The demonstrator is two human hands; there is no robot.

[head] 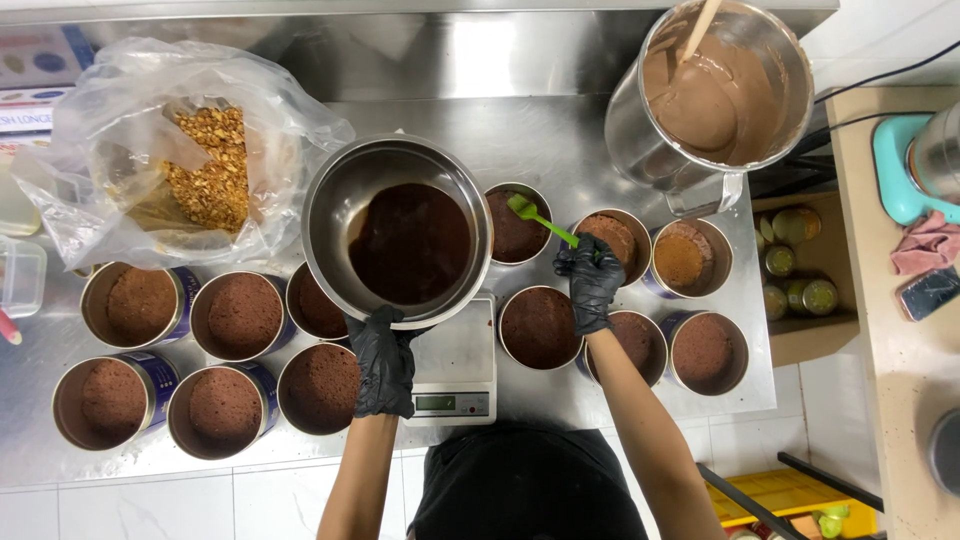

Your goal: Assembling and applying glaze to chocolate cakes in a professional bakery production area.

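Stainless steel counter (560, 130) fills the head view, set with round tins of brown cake around a small scale (455, 365). On it, the left hand (383, 362), gloved in black, grips the rim of a metal bowl (335, 215) of dark liquid. The right hand (590, 280) is closed around a green brush (535, 214), its head over a cake tin (517, 225) just right of the bowl.

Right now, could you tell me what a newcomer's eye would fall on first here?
Probably the big steel bowl of dark liquid at the centre, steadied on a scale by the black-gloved left hand. Next, the right hand dipping a green brush into a cake tin, with many more round cake tins either side. A jug of brown batter stands top right.
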